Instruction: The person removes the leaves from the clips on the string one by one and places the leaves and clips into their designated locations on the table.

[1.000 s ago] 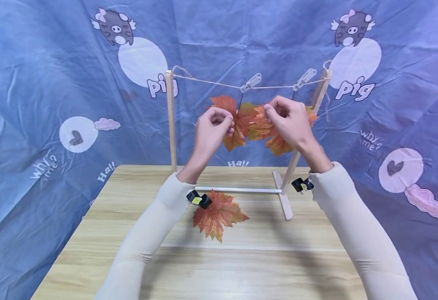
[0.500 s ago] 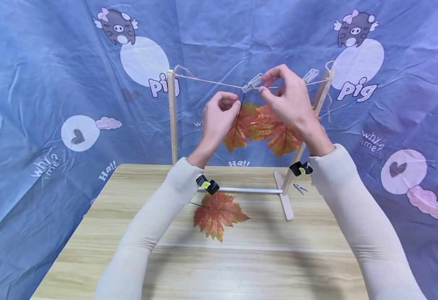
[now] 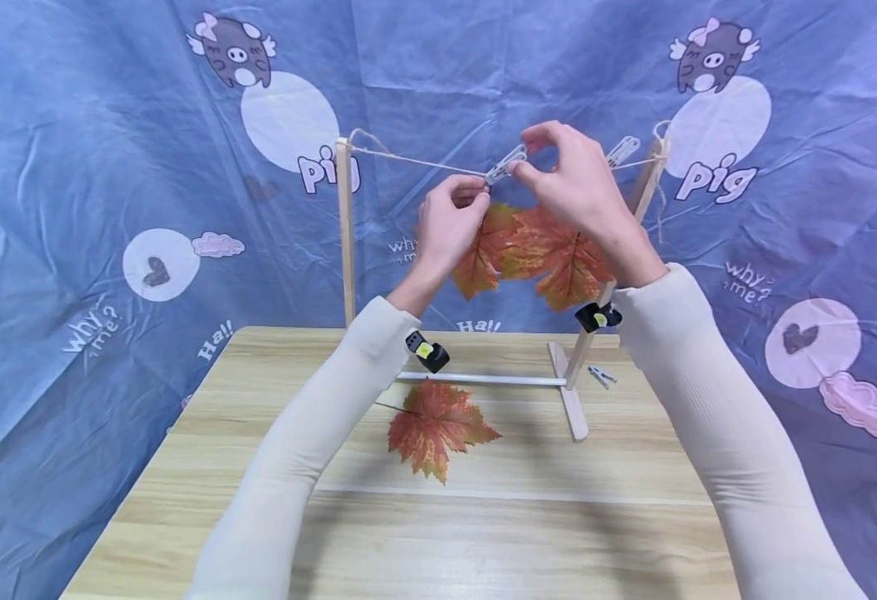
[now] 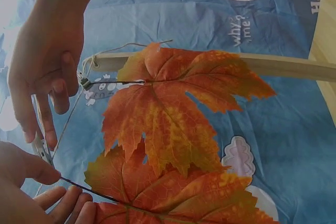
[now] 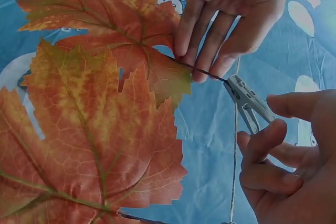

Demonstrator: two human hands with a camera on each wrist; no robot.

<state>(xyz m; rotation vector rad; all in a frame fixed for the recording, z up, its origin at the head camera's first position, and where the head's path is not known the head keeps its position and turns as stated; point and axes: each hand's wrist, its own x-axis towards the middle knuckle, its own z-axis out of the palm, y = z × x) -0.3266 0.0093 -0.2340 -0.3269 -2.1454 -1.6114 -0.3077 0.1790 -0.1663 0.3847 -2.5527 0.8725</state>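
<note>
My left hand [image 3: 449, 221] pinches the dark stem of a red-orange artificial maple leaf [image 4: 157, 190], just below a pale clothespin [image 3: 506, 164] on the string. The right hand [image 3: 577, 183] has thumb and fingers at the two handles of that clothespin [image 5: 247, 98]. Its nose meets the stem's upper end in the right wrist view. Beside it another maple leaf [image 3: 568, 258] hangs from a second clothespin [image 3: 623, 152], partly behind the right hand. A third maple leaf [image 3: 438, 429] lies on the table.
The string [image 3: 431, 162] runs between two wooden posts [image 3: 345, 237] of a stand with a white crossbar [image 3: 491, 380]. A loose clothespin [image 3: 602, 377] lies on the wooden table [image 3: 498, 542], right of the stand's foot [image 3: 569, 408]. A blue printed cloth [image 3: 438, 75] hangs behind.
Both hands have risen from the leaves to the middle clothespin. The left has moved up and right along the stem; the right has come up and left to the clothespin's handles.
</note>
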